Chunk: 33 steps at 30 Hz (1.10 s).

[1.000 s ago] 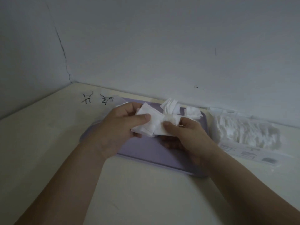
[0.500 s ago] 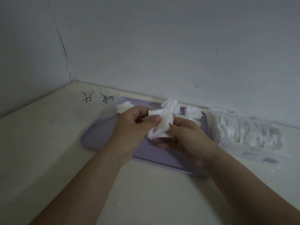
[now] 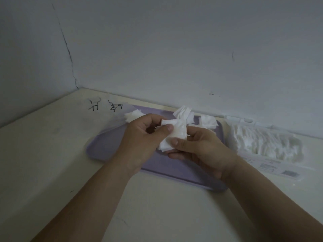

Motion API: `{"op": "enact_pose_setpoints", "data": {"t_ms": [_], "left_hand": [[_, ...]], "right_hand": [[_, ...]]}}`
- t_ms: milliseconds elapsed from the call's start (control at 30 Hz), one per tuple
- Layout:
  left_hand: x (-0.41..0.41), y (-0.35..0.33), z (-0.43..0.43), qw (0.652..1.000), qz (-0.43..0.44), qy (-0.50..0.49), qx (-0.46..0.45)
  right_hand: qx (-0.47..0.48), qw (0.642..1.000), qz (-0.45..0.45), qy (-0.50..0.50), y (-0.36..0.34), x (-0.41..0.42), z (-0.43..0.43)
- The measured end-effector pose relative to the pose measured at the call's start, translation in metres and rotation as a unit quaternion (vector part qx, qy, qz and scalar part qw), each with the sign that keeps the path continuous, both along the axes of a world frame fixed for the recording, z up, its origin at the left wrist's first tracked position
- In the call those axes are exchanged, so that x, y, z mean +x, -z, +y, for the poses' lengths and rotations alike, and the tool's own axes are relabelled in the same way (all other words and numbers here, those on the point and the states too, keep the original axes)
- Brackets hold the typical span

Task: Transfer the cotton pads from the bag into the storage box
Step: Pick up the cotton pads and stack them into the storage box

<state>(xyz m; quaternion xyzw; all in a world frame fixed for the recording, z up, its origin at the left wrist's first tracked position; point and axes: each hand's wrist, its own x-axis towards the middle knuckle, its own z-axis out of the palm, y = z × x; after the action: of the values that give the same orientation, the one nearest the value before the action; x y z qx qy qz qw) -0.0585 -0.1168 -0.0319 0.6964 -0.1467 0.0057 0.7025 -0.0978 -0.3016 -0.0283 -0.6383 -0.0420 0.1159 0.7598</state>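
While pinching the cotton pads (image 3: 174,137) above the storage box (image 3: 104,147), keep the grip light: left hand (image 3: 143,137) with thumb and forefinger closed on the upper edge, right hand (image 3: 199,149) with thumb pressed on the lower corner (other fingers curled beneath). Better to square the pads first, then lower them flat. Inside the shallow lilac box, only a few loose pads (image 3: 207,121) along the far edge. In the clear bag (image 3: 262,144), just beside on the right, plenty more.
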Motion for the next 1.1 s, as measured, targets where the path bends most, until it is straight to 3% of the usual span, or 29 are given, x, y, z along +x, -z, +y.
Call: {"op": "enact_pose_setpoints", "data": {"t_ms": [300, 400, 467, 567, 633, 767, 1100], "left_hand": [[0.007, -0.016, 0.006, 0.985, 0.032, -0.034, -0.168], [0.005, -0.012, 0.006, 0.993, 0.048, 0.016, -0.103], [0.0, -0.007, 0.001, 0.999, 0.036, 0.009, -0.026], [-0.002, -0.004, -0.002, 1.0, 0.013, -0.027, 0.007], [-0.001, -0.001, -0.001, 0.999, -0.002, -0.045, 0.016], [-0.003, 0.004, -0.005, 0.988, -0.046, -0.084, 0.123], [-0.012, -0.002, -0.013, 0.995, -0.033, -0.04, 0.091]], "right_hand": [[0.014, 0.995, 0.021, 0.093, 0.0, 0.002, 0.005], [0.032, 0.996, 0.024, 0.086, -0.004, 0.0, 0.008], [0.066, 0.996, 0.032, 0.058, -0.008, -0.001, 0.007], [0.117, 0.991, 0.062, 0.024, -0.013, 0.0, 0.006], [0.093, 0.995, 0.04, 0.015, -0.014, -0.001, 0.008], [0.036, 0.997, 0.025, 0.067, -0.014, -0.001, 0.013], [0.029, 0.99, 0.077, 0.116, -0.016, -0.003, 0.017]]}}
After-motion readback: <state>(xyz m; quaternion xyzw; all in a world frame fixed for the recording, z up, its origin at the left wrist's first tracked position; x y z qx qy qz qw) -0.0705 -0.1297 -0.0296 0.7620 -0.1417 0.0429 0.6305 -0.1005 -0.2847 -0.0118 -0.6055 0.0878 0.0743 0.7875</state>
